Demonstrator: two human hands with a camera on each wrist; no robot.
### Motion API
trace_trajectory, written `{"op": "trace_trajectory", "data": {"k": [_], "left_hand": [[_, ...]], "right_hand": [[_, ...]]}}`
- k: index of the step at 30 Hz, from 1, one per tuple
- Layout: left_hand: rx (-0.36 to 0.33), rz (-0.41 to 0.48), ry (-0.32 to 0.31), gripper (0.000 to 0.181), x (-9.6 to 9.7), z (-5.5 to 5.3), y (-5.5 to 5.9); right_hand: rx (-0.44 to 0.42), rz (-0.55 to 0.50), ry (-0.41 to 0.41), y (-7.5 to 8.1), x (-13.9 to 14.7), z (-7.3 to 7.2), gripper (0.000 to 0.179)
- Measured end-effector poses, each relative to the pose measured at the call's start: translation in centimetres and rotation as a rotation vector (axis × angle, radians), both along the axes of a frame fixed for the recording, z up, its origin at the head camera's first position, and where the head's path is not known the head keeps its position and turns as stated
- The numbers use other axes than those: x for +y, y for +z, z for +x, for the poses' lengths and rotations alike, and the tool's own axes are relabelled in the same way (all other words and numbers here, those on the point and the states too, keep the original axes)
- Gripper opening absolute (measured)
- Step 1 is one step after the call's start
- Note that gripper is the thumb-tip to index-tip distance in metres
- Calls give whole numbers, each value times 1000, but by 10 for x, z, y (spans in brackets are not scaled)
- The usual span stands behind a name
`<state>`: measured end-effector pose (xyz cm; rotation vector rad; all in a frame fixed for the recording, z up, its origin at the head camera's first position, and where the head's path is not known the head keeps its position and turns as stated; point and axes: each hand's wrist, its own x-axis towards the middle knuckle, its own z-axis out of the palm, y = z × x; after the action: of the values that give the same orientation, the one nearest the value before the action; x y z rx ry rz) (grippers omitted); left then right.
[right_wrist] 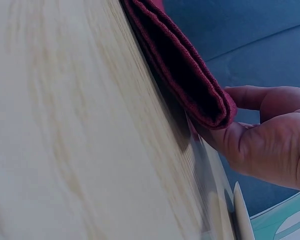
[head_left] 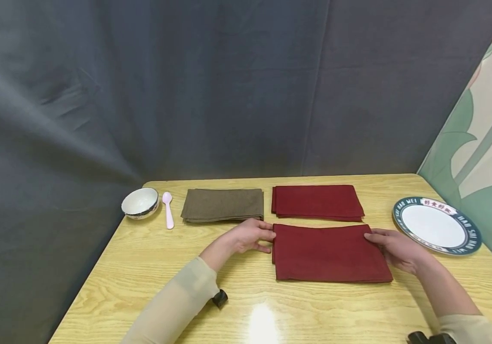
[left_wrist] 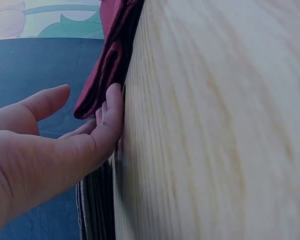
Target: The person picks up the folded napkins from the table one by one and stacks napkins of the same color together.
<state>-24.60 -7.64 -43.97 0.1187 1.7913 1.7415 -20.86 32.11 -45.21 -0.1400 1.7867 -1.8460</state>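
Note:
A folded dark red cloth [head_left: 332, 253] lies near the middle of the table, its right end slightly raised. My right hand [head_left: 398, 249] pinches its right edge, thumb on top and fingers beneath; the right wrist view shows the cloth's folded layers [right_wrist: 190, 75] beside that hand [right_wrist: 275, 137]. At the opposite edge, my left hand [head_left: 250, 236] touches the cloth with extended fingers. In the left wrist view its fingertips reach under the cloth's folded end [left_wrist: 107, 70], while the thumb [left_wrist: 52, 100] stands apart from it.
Behind lie a second folded red cloth [head_left: 316, 202] and a folded brown cloth [head_left: 224, 205]. A pink spoon [head_left: 168, 210] and a white bowl [head_left: 140, 202] are at the left. On the right is a plate with a dark patterned rim [head_left: 437, 225]. A dark curtain [head_left: 228, 91] hangs behind the table.

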Motion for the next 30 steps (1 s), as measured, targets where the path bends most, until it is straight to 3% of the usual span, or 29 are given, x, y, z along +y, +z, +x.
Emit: {"op": "trace_trajectory", "data": {"k": [7, 14, 20, 30], "left_hand": [[24, -7, 21, 52, 4, 5, 1], [88, -50, 36, 51, 9, 9, -1], [121, -88, 41, 60, 13, 11, -3], [170, -113, 69, 54, 14, 13, -8]], "right_hand": [[4, 5, -8, 2, 1, 1, 65], [-10, -73, -5, -3, 2, 1, 46], [-10, -100, -6, -5, 1, 1, 43], [-39, -180, 8, -6, -1, 1, 27]]}}
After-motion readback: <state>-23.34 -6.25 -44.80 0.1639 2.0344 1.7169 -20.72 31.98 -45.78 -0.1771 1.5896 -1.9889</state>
